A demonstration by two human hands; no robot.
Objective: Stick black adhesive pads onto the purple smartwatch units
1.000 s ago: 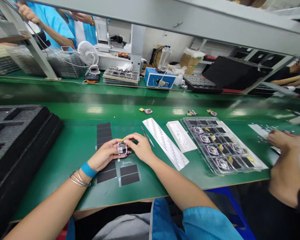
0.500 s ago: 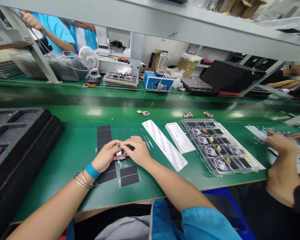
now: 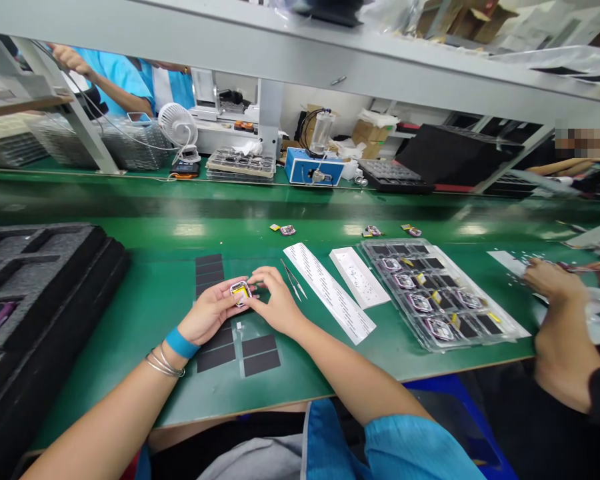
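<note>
My left hand (image 3: 209, 319) holds a small square electronic module (image 3: 241, 292) in its fingertips, with a yellow patch on its upward face and a pale purple rim. The fingertips of my right hand (image 3: 279, 303) lie against the module's right side, and I cannot tell whether they grip it. Steel tweezers (image 3: 293, 280) lie on the green bench just beyond my right hand. Under my hands are dark rectangular mats (image 3: 215, 348).
To the right are white printed strips (image 3: 327, 292) and a transparent tray (image 3: 433, 293) of similar modules. Black foam packaging (image 3: 35, 300) lies at left. A co-worker's hands (image 3: 553, 283) work at far right.
The module has turned so its yellow face shows upward, and my hands have parted slightly around it. The view has tilted a little.
</note>
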